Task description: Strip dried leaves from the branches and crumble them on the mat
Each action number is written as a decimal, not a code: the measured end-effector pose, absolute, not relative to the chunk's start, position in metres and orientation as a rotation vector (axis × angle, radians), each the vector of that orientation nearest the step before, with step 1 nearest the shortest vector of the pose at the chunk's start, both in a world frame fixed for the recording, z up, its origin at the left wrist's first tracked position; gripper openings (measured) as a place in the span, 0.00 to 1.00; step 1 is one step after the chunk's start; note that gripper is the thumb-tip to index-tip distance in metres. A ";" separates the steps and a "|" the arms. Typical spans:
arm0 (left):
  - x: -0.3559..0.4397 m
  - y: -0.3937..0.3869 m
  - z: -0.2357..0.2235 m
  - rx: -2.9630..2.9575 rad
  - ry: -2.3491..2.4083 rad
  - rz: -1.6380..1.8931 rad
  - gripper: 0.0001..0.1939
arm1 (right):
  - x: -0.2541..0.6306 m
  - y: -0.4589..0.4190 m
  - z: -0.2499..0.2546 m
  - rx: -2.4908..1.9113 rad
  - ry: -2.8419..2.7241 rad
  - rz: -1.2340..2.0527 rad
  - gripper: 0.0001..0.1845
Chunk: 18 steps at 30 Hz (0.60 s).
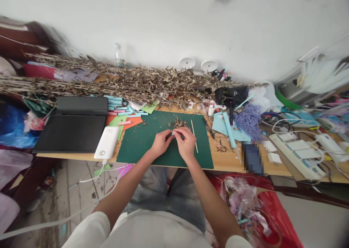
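My left hand (160,143) and my right hand (186,142) meet over the dark green cutting mat (141,142). Both pinch a small light-blue piece (172,133) between their fingertips. Just beyond the fingers lies a little heap of dried plant bits (178,124). A thin wooden stick (194,135) lies on the mat right of my right hand.
A white power bank (107,142) and black tablet case (73,126) lie left of the mat. Dried branches (122,81) fill the back of the table. Paper tubes (118,108), a glue gun (215,107), purple cord (248,121), a power strip (300,153) and a red bag (261,204) surround it.
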State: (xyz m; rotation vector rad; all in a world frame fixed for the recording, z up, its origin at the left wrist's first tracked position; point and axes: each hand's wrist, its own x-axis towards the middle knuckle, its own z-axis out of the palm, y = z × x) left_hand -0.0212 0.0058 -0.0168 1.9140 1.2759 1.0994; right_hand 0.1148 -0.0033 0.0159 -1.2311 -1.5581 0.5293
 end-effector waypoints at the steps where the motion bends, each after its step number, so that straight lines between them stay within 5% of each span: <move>1: -0.021 0.006 -0.017 1.916 1.272 1.100 0.05 | 0.116 -0.004 0.014 -1.232 -1.568 0.514 0.09; 18: -0.022 0.005 -0.018 1.864 1.281 1.115 0.07 | 0.124 -0.005 0.013 -1.286 -1.833 0.231 0.08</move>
